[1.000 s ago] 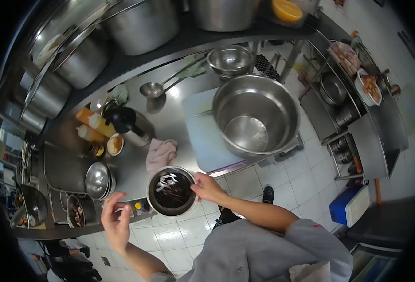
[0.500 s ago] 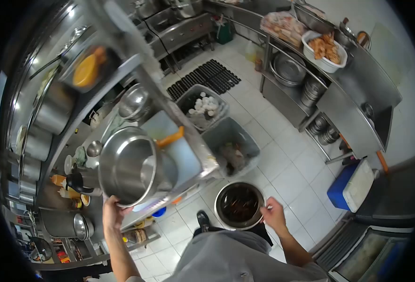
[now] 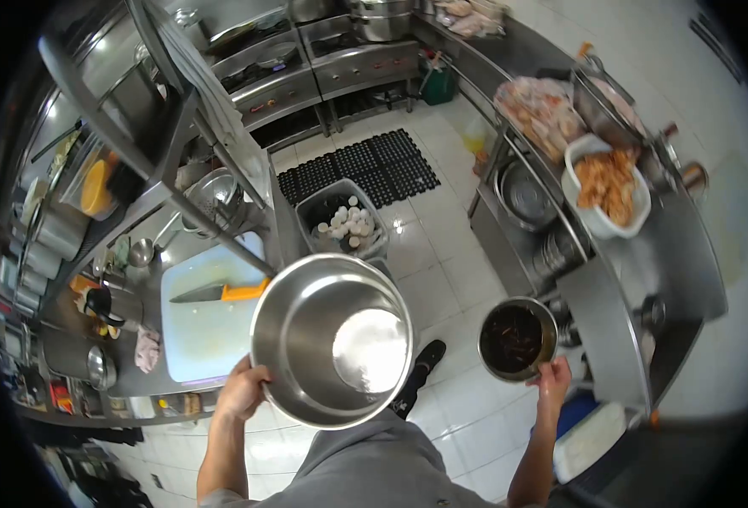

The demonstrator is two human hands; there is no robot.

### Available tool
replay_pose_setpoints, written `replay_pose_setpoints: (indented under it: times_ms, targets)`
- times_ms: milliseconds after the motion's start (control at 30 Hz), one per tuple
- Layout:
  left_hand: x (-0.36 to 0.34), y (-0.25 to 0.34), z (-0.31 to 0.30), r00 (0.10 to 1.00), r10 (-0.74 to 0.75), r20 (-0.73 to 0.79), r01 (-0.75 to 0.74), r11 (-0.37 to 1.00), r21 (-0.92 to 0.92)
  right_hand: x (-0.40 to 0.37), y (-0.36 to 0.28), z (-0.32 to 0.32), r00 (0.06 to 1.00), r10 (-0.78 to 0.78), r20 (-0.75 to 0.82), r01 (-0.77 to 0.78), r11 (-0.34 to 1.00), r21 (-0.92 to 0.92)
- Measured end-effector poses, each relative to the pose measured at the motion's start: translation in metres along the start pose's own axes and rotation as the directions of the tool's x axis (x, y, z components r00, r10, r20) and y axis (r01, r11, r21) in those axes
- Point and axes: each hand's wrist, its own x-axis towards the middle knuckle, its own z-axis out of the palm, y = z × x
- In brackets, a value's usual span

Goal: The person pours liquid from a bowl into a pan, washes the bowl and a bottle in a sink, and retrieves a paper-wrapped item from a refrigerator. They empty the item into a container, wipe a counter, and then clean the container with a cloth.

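My left hand (image 3: 243, 389) grips the near left rim of a large steel pot (image 3: 306, 339), which is tilted so that its bare inside shows. Over the floor at the right, my right hand (image 3: 551, 378) is closed on the edge of a smaller steel pot (image 3: 552, 326) holding dark liquid with reddish-brown pieces. Left of the large pot, a knife (image 3: 243, 292) with an orange handle lies on a white cutting board (image 3: 209, 339).
Grey bins (image 3: 378, 245) stand on the tiled floor beyond the large pot, near a black mat (image 3: 365, 169). Along the right runs a steel counter (image 3: 670, 245) with a white tub (image 3: 609, 222) of orange-brown food. Metal shelf posts (image 3: 94, 102) rise at the left.
The large pot has moved right, off the board area, and now hangs in front of me. The smaller pot has moved right and up in view. My view has turned, and the knife shows fully.
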Motion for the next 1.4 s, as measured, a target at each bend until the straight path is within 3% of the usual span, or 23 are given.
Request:
replay_pose_setpoints:
  times_ms: [67, 133, 200, 267, 400, 600, 633, 733, 767, 800, 867, 900, 1000, 1033, 1067, 1133, 1233, 1333, 1400]
  targets:
    - [0.054, -0.027, 0.028, 0.996, -0.008, 0.087, 0.011, 0.999, -0.043, 0.046, -0.004, -0.005, 1.0, -0.016, 0.027, 0.016, 1.0, -0.014]
    - [0.092, -0.021, 0.08, 0.997, -0.06, 0.042, 0.062, 0.997, -0.049, 0.084, -0.019, 0.0, 0.999, -0.028, 0.037, 0.031, 0.996, -0.082]
    - [0.141, -0.022, 0.119, 0.994, -0.08, 0.069, 0.08, 0.997, 0.008, 0.124, -0.027, 0.008, 0.996, -0.033, 0.087, 0.037, 0.999, -0.037]
    - [0.164, 0.007, 0.167, 0.994, -0.075, 0.082, 0.079, 0.996, -0.051, 0.166, -0.028, 0.023, 0.999, -0.002, 0.05, 0.001, 1.0, 0.017]
    - [0.227, 0.042, 0.215, 0.999, 0.042, 0.017, -0.04, 0.996, -0.073, 0.243, -0.029, 0.055, 0.999, -0.004, 0.048, 0.008, 0.996, -0.086]
    - [0.278, 0.121, 0.253, 0.984, 0.126, -0.126, -0.139, 0.985, -0.098, 0.364, -0.029, 0.128, 0.979, 0.002, 0.203, 0.007, 0.999, -0.045]
    - [0.281, 0.13, 0.255, 0.971, 0.169, -0.171, -0.184, 0.98, -0.077, 0.384, -0.038, 0.15, 0.976, 0.018, 0.215, 0.007, 0.993, -0.117]
    - [0.3, 0.132, 0.247, 0.926, 0.208, -0.316, -0.267, 0.951, -0.158, 0.45, -0.042, 0.213, 0.931, 0.066, 0.359, -0.071, 0.998, 0.001]
    - [0.307, 0.145, 0.247, 0.92, 0.176, -0.352, -0.254, 0.948, -0.19, 0.478, -0.033, 0.237, 0.917, -0.08, 0.39, 0.126, 0.988, -0.093]
    - [0.303, 0.15, 0.248, 0.915, 0.117, -0.385, -0.217, 0.949, -0.228, 0.499, -0.023, 0.248, 0.91, -0.074, 0.408, 0.125, 0.987, -0.099]
    - [0.305, 0.166, 0.253, 0.893, 0.035, -0.448, -0.185, 0.937, -0.296, 0.519, -0.087, 0.315, 0.886, -0.082, 0.457, 0.144, 0.984, -0.101]
    - [0.309, 0.174, 0.256, 0.877, 0.01, -0.48, -0.187, 0.928, -0.321, 0.54, -0.084, 0.341, 0.874, -0.002, 0.485, 0.012, 1.0, -0.017]
    - [0.339, 0.181, 0.253, 0.821, -0.041, -0.569, -0.223, 0.895, -0.386, 0.583, -0.114, 0.421, 0.847, 0.014, 0.532, 0.024, 0.998, -0.065]
    - [0.355, 0.182, 0.25, 0.807, -0.054, -0.588, -0.243, 0.877, -0.414, 0.634, -0.055, 0.442, 0.838, -0.192, 0.511, 0.324, 0.928, -0.182]
    - [0.373, 0.193, 0.244, 0.792, -0.063, -0.607, -0.266, 0.859, -0.437, 0.648, -0.069, 0.472, 0.845, -0.124, 0.52, 0.196, 0.977, -0.086]
    - [0.408, 0.231, 0.236, 0.78, -0.085, -0.62, -0.264, 0.853, -0.45, 0.657, -0.12, 0.529, 0.834, -0.011, 0.551, 0.05, 0.997, -0.056]
    - [0.477, 0.274, 0.208, 0.79, -0.076, -0.609, -0.31, 0.807, -0.503, 0.692, -0.156, 0.604, 0.837, -0.022, 0.547, 0.079, 0.994, -0.081]
    - [0.53, 0.357, 0.18, 0.762, -0.026, -0.647, -0.376, 0.795, -0.475, 0.725, -0.194, 0.676, 0.815, -0.127, 0.565, 0.194, 0.979, -0.06]
    - [0.566, 0.404, 0.153, 0.719, 0.061, -0.692, -0.485, 0.758, -0.436, 0.761, -0.209, 0.719, 0.816, 0.009, 0.578, 0.142, 0.966, -0.216]
